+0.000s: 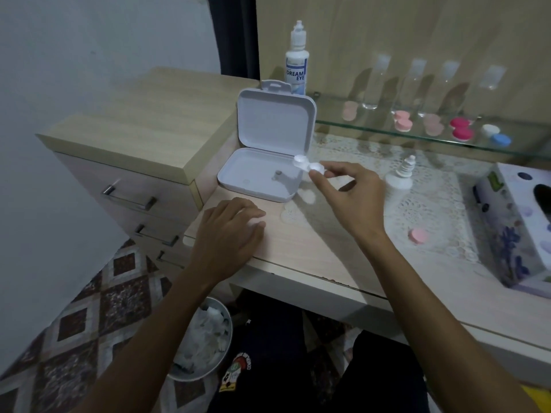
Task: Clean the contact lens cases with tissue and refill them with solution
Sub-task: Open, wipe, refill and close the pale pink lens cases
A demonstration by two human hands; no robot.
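Right hand pinching a clear lens case between thumb and fingers, held above the table at the near right corner of an open white box. Left hand resting flat on the table, fingers relaxed and close together, empty. Small white bottle just right of the right fingers; tissue box farther right. Tall solution bottle behind the white box.

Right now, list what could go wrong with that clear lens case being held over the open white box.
1. The right hand only pinches the clear twin-cup lens case at one end; it could slip into the open white hinged box.
2. The small white dropper bottle stands just beside that hand and might topple.
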